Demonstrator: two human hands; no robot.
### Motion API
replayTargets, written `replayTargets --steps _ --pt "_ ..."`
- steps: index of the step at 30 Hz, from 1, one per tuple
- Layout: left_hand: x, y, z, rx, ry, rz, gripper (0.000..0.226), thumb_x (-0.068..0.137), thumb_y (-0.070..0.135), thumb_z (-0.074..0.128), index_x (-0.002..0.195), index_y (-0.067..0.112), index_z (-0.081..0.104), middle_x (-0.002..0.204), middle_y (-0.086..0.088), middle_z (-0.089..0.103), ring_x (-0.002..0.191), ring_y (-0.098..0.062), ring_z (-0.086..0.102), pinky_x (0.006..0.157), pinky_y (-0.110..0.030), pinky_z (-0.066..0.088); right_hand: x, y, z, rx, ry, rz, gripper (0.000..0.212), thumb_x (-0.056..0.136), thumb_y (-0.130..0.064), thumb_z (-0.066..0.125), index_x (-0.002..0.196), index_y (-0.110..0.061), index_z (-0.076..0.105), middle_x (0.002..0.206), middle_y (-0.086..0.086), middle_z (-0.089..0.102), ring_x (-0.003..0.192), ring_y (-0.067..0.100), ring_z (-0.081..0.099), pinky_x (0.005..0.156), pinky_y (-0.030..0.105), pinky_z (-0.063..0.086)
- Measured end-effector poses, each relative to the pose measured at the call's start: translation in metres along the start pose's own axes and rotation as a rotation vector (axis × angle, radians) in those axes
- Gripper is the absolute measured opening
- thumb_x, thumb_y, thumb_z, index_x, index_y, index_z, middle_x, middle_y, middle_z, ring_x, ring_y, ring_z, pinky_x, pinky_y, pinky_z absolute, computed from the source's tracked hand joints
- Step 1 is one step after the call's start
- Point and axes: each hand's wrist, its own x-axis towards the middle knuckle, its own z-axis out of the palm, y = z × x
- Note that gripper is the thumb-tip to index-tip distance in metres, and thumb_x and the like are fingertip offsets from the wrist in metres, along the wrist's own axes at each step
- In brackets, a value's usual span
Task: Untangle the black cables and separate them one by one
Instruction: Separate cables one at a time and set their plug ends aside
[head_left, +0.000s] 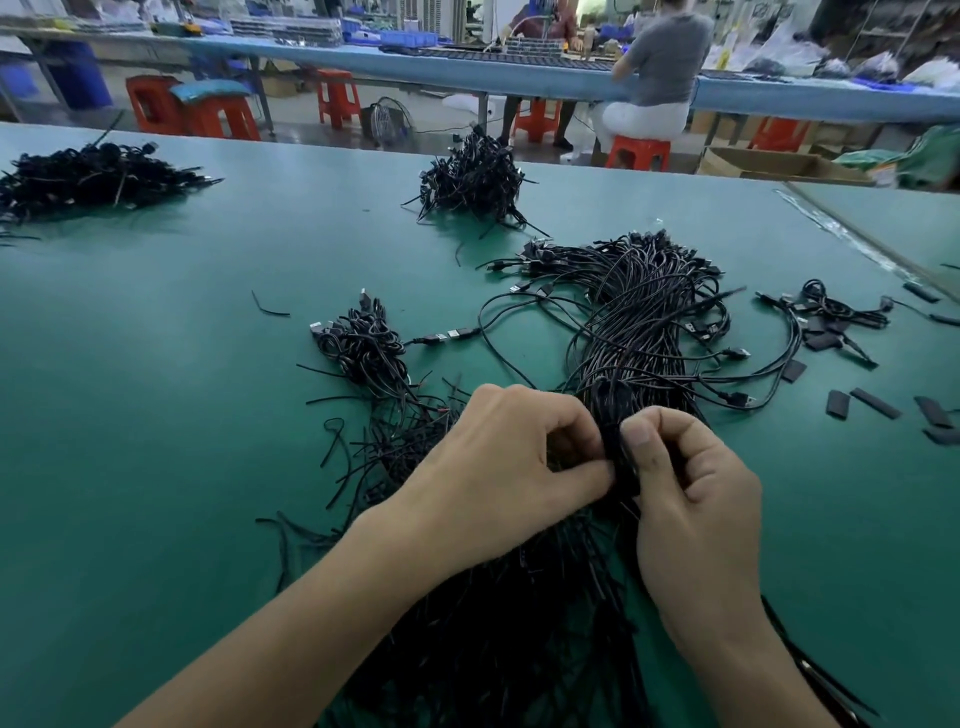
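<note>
Judged early going: only a left heap (88, 176) at 10 o'clock, a far heap (475, 176) at 12 and a small heap (358, 338) at 11 set apart on the matte green tabletop (182, 364). Main bundle of black cables (639, 322) fanned from centre toward 1 o'clock, its waist, possibly a dark wrap, pinched by both grips, left hand (498, 467) and right hand (691, 478). Thin, glossy, limp cords with boxy plugs; flat sleeve scraps (878, 402) at 3 o'clock

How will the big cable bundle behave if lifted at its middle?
Likely floppy: the cable bundle curves and splays across the table. Probably snags, since loose loops cross it. Ends should droop beside the left hand and right hand.
</note>
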Motion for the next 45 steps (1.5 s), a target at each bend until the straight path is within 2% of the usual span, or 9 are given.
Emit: replayTargets --steps 5,8,17,24,29,33,37,40,45 --pt "0.003 0.001 -0.003 -0.178 -0.054 -0.108 0.033 0.078 0.043 0.049 0.069 0.017 0.067 0.058 0.007 0.067 0.047 -0.004 0.05 0.048 -0.023 0.041 -0.003 -0.001 -0.002 -0.168 0.034 -0.137 0.009 0.092 -0.032 0.059 0.084 -0.034 0.061 0.076 -0.011 0.063 0.068 0.007 0.056 0.061 0.018 0.043" --pt "0.001 -0.003 -0.002 -0.128 -0.083 -0.118 0.04 0.077 0.063 0.064 0.075 0.023 0.059 0.06 0.009 0.067 0.047 -0.001 0.051 0.049 -0.018 0.039 -0.005 -0.003 0.0 -0.218 0.039 -0.195 0.013 0.093 -0.028 0.058 0.083 -0.037 0.059 0.08 -0.009 0.063 0.072 0.007 0.058 0.063 0.013 0.041" --pt "0.005 -0.012 -0.014 -0.414 -0.211 -0.162 0.026 0.091 0.022 0.073 0.103 0.037 0.055 0.069 -0.005 0.074 0.055 -0.02 0.071 0.047 -0.022 0.051 -0.007 -0.003 0.005 -0.08 -0.062 -0.095 0.012 0.092 -0.026 0.056 0.081 -0.022 0.061 0.069 -0.02 0.063 0.064 -0.002 0.056 0.06 0.006 0.04" --pt "0.006 -0.012 -0.007 -0.105 0.016 0.006 0.033 0.088 0.003 0.063 0.096 0.035 0.063 0.069 0.012 0.069 0.054 -0.016 0.059 0.055 -0.033 0.055 -0.004 0.001 0.005 0.092 -0.204 0.092 0.025 0.09 -0.04 0.061 0.08 -0.018 0.066 0.064 -0.007 0.054 0.059 0.007 0.043 0.051 0.018 0.035" --pt "0.009 -0.005 -0.013 -0.382 0.059 -0.029 0.04 0.087 0.004 0.042 0.105 0.035 0.061 0.097 -0.004 0.076 0.09 -0.047 0.067 0.079 -0.064 0.055 -0.004 0.004 0.005 0.071 -0.237 0.129 0.021 0.09 -0.038 0.059 0.076 -0.024 0.065 0.056 -0.009 0.052 0.051 0.002 0.041 0.047 0.014 0.035" --pt "0.004 0.0 -0.014 -0.502 -0.003 0.019 0.037 0.093 0.012 0.062 0.123 0.03 0.05 0.098 -0.002 0.078 0.078 -0.015 0.072 0.073 -0.025 0.055 -0.005 0.005 0.004 0.079 -0.265 0.178 0.025 0.088 -0.043 0.057 0.07 -0.026 0.064 0.059 -0.007 0.05 0.053 0.005 0.039 0.047 0.016 0.033" --pt "0.003 0.001 -0.014 -0.377 -0.007 0.041 0.037 0.088 0.015 0.075 0.117 0.026 0.056 0.095 0.001 0.077 0.065 -0.029 0.062 0.06 -0.035 0.049 -0.003 0.007 0.002 0.165 -0.169 0.232 0.022 0.088 -0.035 0.056 0.076 -0.02 0.066 0.06 -0.004 0.051 0.054 0.005 0.04 0.047 0.017 0.034" --pt "0.003 0.002 -0.014 -0.401 -0.081 0.041 0.026 0.085 0.01 0.079 0.107 0.014 0.066 0.092 -0.003 0.077 0.074 -0.017 0.069 0.073 -0.038 0.057 -0.003 0.008 0.002 0.274 -0.137 0.245 0.024 0.092 -0.026 0.055 0.085 -0.004 0.063 0.061 -0.004 0.056 0.055 0.004 0.045 0.049 0.016 0.039" --pt "-0.001 0.004 -0.01 -0.255 -0.221 0.045 0.031 0.077 -0.003 0.075 0.103 0.013 0.072 0.09 0.002 0.077 0.073 0.006 0.064 0.068 -0.009 0.044 -0.002 0.009 0.001 0.272 -0.076 0.222 0.025 0.099 -0.011 0.052 0.077 -0.014 0.063 0.069 0.003 0.058 0.066 0.015 0.052 0.06 0.026 0.046"
